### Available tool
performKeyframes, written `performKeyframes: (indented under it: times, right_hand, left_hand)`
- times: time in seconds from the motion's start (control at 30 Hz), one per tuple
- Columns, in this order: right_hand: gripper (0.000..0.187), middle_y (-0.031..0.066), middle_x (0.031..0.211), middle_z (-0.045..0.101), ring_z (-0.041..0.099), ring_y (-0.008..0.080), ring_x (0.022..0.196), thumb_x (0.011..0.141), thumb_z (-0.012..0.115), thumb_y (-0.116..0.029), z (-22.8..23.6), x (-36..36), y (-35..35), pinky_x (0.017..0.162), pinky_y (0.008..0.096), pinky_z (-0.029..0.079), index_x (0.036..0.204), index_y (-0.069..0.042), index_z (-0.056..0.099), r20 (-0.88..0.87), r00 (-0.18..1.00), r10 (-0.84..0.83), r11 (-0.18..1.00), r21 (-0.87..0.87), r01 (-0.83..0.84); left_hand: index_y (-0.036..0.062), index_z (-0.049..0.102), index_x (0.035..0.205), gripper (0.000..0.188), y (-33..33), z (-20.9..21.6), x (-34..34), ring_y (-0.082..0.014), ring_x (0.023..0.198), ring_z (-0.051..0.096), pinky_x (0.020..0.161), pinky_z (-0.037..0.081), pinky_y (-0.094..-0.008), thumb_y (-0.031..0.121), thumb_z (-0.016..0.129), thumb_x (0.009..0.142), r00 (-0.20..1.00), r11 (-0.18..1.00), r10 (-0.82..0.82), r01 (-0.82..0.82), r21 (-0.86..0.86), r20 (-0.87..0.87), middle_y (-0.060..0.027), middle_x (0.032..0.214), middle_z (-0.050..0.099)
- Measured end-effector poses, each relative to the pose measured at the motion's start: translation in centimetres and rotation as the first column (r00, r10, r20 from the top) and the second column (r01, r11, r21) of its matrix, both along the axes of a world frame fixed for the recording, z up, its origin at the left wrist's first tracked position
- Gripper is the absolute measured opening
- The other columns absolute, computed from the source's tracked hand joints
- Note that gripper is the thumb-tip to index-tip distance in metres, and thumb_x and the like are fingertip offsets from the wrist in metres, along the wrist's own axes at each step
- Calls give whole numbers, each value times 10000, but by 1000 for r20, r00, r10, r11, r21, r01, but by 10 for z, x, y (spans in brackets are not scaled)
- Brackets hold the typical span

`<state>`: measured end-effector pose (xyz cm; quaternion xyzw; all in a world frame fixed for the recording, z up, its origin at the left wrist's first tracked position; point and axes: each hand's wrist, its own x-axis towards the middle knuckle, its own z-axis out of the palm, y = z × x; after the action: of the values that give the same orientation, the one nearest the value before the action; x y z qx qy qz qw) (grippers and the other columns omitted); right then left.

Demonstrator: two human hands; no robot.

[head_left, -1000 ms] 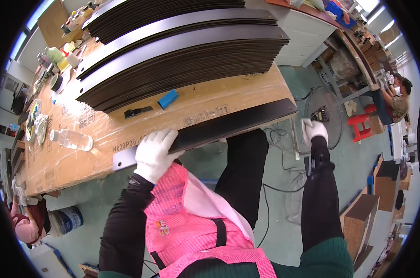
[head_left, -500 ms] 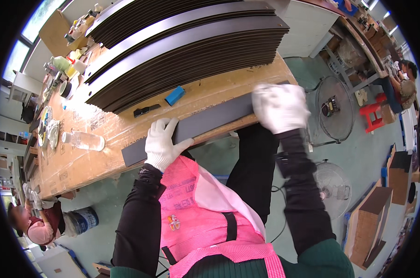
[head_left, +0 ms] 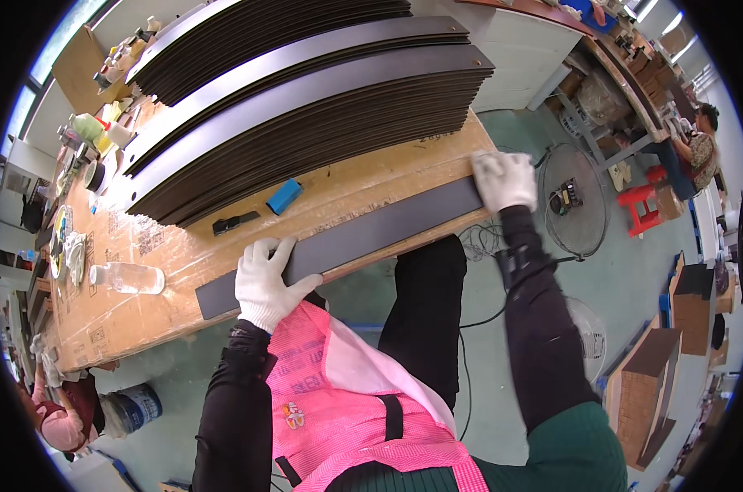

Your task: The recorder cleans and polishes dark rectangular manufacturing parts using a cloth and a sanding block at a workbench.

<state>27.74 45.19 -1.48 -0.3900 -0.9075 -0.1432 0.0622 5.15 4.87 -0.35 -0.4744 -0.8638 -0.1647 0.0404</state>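
A long, narrow dark grey board lies along the near edge of the table. My left hand, in a white knit glove, holds it near its left end, the thumb toward the near edge and the fingers toward the far one. At the board's right end is my right hand, also gloved, with its fingers curled closed. Whatever may be inside that hand is hidden. Just beyond the board, a blue block and a black utility knife rest on the table.
Tall stacks of dark boards fill the far side of the table. A clear bottle lies at the left. Floor fans, one a round fan, stand at the right. Other people work at both sides.
My right hand, blurred before over the board's right part, now shows sharply at its right end. My left hand keeps its place on the board. The whole view has shifted slightly.
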Motion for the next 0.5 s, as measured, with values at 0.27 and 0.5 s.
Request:
performKeyframes:
  times: [0.27, 0.5]
  right_hand:
    - [292, 150, 1199, 691, 713, 377, 1030, 908, 713, -365, 16, 16, -15, 977, 504, 574, 1108, -167, 791, -248, 949, -196, 978, 16, 206]
    - [283, 118, 1170, 692, 680, 315, 1133, 961, 617, -325, -37, -113, -226, 962, 524, 548, 1146, -150, 740, -333, 842, 425, 814, -265, -516]
  left_hand:
    - [115, 728, 1302, 733, 8, -7, 6, -335, 1106, 618, 967, 522, -461, 462, 906, 681, 999, 1000, 0, 1, 23, -48, -104, 1174, 642]
    - [125, 712, 1309, 750, 16, -11, 10, -326, 1098, 615, 966, 516, -459, 524, 897, 701, 998, 1000, -12, 13, 19, -56, -91, 1177, 628]
